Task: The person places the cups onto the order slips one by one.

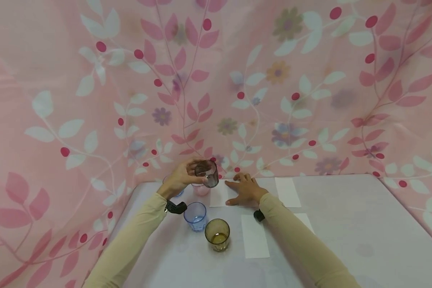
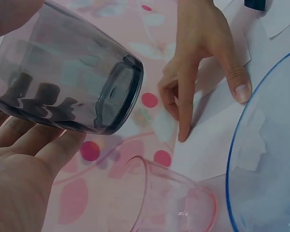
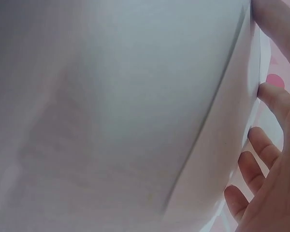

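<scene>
My left hand [image 1: 180,177] grips a clear grey glass tumbler [image 1: 210,175] and holds it tilted above the back of the table. In the left wrist view the fingers curl round the grey tumbler, with its base turned toward the other hand. My right hand [image 1: 247,189] rests with fingers spread and fingertips down at a white paper sheet [image 1: 218,198]. The right wrist view shows those fingertips touching a white surface. Below the held tumbler stands a pink glass [image 1: 201,191], partly hidden by the left hand.
A blue glass [image 1: 196,219] and an amber glass [image 1: 217,237] stand upright nearer the front. Another blue-based glass [image 1: 180,193] is partly behind the left wrist. More white sheets lie around the right arm, one at the front [image 1: 255,240]. Floral cloth [image 1: 237,100] hangs behind the table.
</scene>
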### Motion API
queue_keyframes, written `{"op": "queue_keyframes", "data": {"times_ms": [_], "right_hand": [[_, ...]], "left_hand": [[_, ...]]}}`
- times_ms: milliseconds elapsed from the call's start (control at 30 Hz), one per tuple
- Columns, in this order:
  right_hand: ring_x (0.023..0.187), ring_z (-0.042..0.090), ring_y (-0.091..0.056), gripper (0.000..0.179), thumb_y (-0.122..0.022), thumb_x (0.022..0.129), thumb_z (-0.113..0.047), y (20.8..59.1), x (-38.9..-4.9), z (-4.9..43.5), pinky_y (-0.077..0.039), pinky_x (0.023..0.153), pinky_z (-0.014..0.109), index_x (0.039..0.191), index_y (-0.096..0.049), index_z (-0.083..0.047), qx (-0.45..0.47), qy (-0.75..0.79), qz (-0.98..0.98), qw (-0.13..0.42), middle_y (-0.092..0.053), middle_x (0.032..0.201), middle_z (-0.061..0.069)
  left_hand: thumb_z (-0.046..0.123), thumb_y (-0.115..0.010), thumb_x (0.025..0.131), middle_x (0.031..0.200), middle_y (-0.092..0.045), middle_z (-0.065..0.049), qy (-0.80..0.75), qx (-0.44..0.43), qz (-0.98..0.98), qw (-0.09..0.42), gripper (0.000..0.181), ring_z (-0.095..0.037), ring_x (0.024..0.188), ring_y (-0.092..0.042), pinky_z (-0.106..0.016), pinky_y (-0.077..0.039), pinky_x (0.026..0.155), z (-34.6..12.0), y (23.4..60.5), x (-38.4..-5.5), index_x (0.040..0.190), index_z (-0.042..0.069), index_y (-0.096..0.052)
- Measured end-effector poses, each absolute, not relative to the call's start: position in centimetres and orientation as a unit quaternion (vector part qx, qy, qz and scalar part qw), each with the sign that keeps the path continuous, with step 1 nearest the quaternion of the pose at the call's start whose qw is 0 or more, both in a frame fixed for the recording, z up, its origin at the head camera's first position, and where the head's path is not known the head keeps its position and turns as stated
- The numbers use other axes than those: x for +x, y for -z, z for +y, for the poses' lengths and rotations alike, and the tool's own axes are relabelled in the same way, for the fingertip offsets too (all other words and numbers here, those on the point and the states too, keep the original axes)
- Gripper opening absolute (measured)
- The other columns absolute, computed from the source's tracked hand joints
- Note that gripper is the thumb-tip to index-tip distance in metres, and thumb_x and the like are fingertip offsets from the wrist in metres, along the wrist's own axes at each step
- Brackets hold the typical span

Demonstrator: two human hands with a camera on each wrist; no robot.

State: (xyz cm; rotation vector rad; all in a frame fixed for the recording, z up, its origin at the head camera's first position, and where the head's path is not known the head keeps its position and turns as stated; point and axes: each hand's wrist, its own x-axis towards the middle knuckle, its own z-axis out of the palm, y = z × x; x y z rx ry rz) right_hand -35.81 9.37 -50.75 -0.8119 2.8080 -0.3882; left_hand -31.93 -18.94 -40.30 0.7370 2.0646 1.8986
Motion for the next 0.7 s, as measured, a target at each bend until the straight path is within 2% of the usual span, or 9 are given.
{"op": "queue_keyframes", "data": {"times_ms": [267,433,700], "right_hand": [[0.146,0.036,-0.028,0.090,-0.074,0.089,-0.070,50.4,-35.6,9.3,-0.033,0.116,0.058,0.164,-0.040,-0.035,-0.265,0.134,0.950,0.096,-0.035,0.162,0.011],[0.144,0.036,-0.029,0.090,-0.074,0.089,-0.071,50.5,-35.7,9.2,-0.033,0.114,0.056,0.164,-0.039,-0.036,-0.265,0.134,0.950,0.096,-0.035,0.162,0.009],[0.145,0.035,-0.029,0.091,-0.075,0.088,-0.071,50.7,-35.7,9.2,-0.033,0.117,0.056,0.164,-0.042,-0.033,-0.261,0.137,0.951,0.096,-0.036,0.161,0.009]], "left_hand": [[-0.006,-0.079,0.090,0.151,-0.056,-0.029,-0.639,0.229,0.718,0.155,0.067,-0.053,0.147,-0.044,-0.031,-0.061,0.099,-17.8,41.4,-32.9,0.148,0.000,-0.047],[-0.013,-0.076,0.089,0.151,-0.054,-0.033,-0.641,0.230,0.713,0.169,0.067,-0.055,0.146,-0.045,-0.031,-0.061,0.099,-17.2,42.2,-33.2,0.147,-0.005,-0.043],[-0.009,-0.076,0.091,0.151,-0.053,-0.033,-0.616,0.249,0.725,0.180,0.067,-0.051,0.146,-0.048,-0.032,-0.058,0.103,-16.4,43.2,-33.7,0.147,-0.005,-0.041]]}}
